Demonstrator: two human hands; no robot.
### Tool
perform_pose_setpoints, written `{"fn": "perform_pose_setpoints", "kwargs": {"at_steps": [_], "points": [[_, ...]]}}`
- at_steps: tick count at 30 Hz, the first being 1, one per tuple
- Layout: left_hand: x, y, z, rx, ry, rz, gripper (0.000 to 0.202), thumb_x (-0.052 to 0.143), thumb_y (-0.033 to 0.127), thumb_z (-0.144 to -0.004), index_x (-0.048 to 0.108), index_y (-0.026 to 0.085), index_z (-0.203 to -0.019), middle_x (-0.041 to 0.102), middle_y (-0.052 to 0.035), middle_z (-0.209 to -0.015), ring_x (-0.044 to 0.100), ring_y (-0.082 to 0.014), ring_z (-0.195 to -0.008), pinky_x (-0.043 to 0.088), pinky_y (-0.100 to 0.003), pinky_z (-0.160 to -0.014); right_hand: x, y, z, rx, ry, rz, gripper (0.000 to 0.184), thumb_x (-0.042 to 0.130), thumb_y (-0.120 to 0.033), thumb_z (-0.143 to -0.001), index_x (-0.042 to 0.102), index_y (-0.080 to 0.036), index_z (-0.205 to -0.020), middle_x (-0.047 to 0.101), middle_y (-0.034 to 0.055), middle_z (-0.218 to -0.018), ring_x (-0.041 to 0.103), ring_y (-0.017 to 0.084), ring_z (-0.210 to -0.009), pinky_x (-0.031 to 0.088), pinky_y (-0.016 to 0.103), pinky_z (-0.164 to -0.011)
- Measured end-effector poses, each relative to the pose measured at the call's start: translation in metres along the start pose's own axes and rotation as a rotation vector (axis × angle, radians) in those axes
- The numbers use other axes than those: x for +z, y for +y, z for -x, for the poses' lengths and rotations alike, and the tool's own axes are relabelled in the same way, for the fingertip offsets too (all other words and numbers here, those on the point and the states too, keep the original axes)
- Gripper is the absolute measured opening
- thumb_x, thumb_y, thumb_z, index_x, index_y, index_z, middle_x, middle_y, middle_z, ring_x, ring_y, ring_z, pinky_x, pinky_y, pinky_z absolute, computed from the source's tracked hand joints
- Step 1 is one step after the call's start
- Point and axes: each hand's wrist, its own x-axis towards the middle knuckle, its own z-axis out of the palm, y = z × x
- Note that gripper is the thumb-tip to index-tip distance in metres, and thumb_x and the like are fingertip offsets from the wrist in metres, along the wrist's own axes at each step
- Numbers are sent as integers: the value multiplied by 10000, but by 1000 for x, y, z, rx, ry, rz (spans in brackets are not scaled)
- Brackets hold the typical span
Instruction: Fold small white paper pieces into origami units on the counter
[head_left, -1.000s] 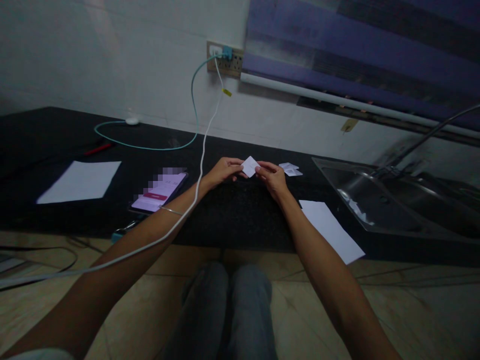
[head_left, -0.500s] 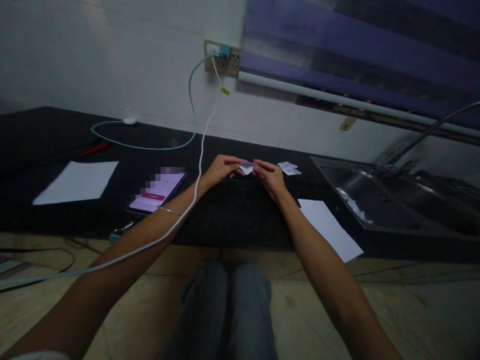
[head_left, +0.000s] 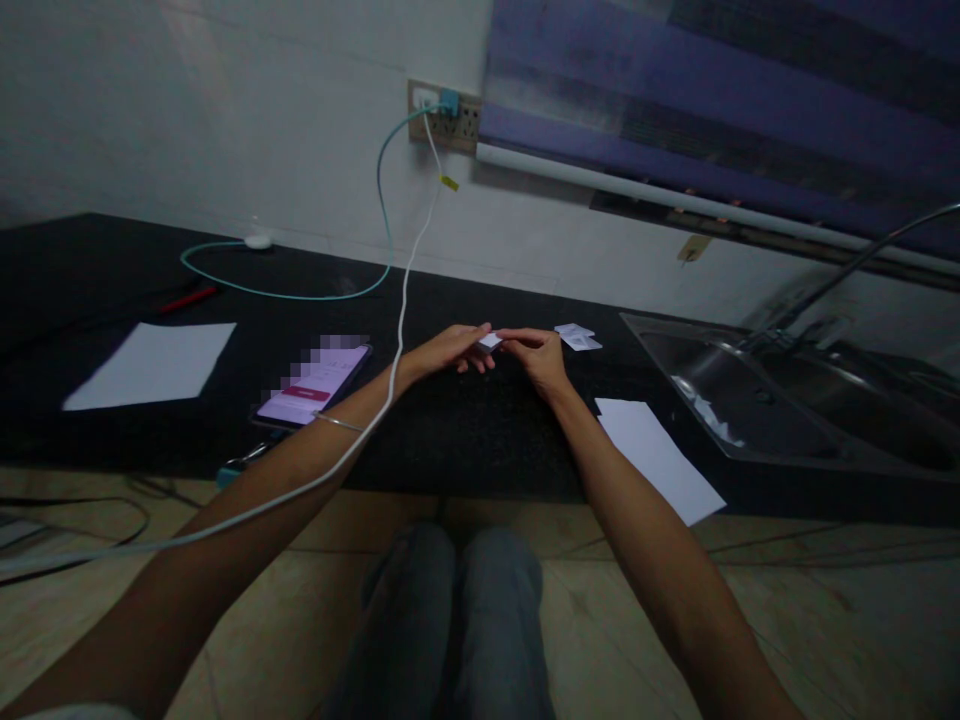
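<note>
A small piece of folded white paper [head_left: 490, 341] is held between my two hands above the dark counter. My left hand [head_left: 455, 348] grips it from the left, thumb on top and fingers underneath. On its right side, the closed fingertips of my right hand [head_left: 538, 355] pinch the edge. Fingers cover much of the paper, so its full shape is hidden. Just beyond my right hand lie several small folded paper pieces [head_left: 577, 337]. A stack of white paper [head_left: 660, 460] rests beside my right forearm.
On the left are a white sheet [head_left: 154, 365], a lit phone [head_left: 315, 385] and a red pen-like object [head_left: 187, 299]. A white cable [head_left: 403, 310] crosses over my left forearm from the wall outlet [head_left: 444, 118]. A metal sink [head_left: 750, 400] is set in at the right.
The folded paper has turned and shows a smaller face. My left hand has shifted right, its thumb now over the paper, and my right fingers have closed in on the edge.
</note>
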Motion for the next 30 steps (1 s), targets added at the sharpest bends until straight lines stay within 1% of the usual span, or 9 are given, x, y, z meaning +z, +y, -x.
{"fn": "perform_pose_setpoints", "kwargs": {"at_steps": [3, 5, 7, 10, 12, 16, 20, 26, 30], "points": [[-1, 0, -1, 42, -114, -192, 588, 507, 642, -948, 709, 98, -855, 723, -122, -701, 653, -136, -588, 403, -205, -497, 2, -4, 3, -10, -26, 2, 134, 757, -265, -728, 816, -239, -846, 797, 39, -939, 729, 233, -942, 545, 404, -934], [-1, 1, 0, 106, -130, -269, 613, 488, 658, -947, 685, 115, -742, 686, -87, -630, 614, -118, -555, 407, -201, -514, 3, -4, 3, -4, -48, -6, 153, 775, -292, -729, 810, -233, -865, 794, 47, -955, 727, 233, -946, 543, 408, -938], [-1, 3, 2, 150, -130, -311, 608, 490, 655, -946, 667, 125, -705, 656, -58, -596, 583, -106, -539, 408, -198, -529, 3, -3, 3, 10, -58, -33, 221, 809, -326, -713, 800, -233, -913, 789, 51, -973, 723, 228, -940, 541, 410, -938], [0, 5, 4, 169, -112, -327, 559, 494, 613, -964, 685, 121, -780, 629, -27, -570, 542, -97, -506, 402, -199, -533, 1, 0, 1, 42, -76, -143, 329, 840, -359, -694, 773, -245, -995, 780, 47, -989, 716, 209, -929, 543, 388, -917], [1, 6, 5, 168, -113, -329, 531, 478, 577, -986, 695, 118, -831, 614, -13, -548, 521, -94, -482, 399, -201, -532, 0, 2, 0, 91, -94, -222, 332, 827, -385, -710, 764, -248, -1006, 773, 41, -966, 706, 188, -868, 552, 356, -849], [4, 5, 6, 167, -139, -333, 568, 423, 567, -1013, 697, 121, -793, 620, -23, -521, 531, -96, -470, 425, -206, -552, 0, 2, 0, 188, -139, -200, 307, 798, -475, -737, 765, -220, -904, 728, 23, -819, 650, 151, -709, 528, 302, -705], [5, 5, 5, 139, -117, -325, 642, 372, 593, -1020, 695, 130, -713, 598, -30, -461, 526, -102, -432, 424, -213, -528, 0, 2, 1, 161, -182, -45, 348, 803, -534, -727, 744, -194, -769, 670, 8, -701, 591, 133, -650, 463, 271, -639], [2, 7, 5, 136, -20, -382, 396, 549, 465, -988, 708, 124, -866, 645, -19, -557, 561, -97, -487, 392, -204, -510, -2, 7, -1, 74, -113, -46, 374, 786, -570, -738, 717, -207, -679, 631, 1, -654, 562, 134, -633, 445, 278, -638], [2, 4, 3, 161, 25, -361, 402, 498, 462, -1013, 643, 137, -827, 635, -13, -554, 573, -100, -492, 418, -206, -524, -2, 9, -2, 102, -93, -60, 393, 787, -588, -724, 702, -210, -661, 636, 5, -660, 562, 134, -627, 464, 282, -643]]}}
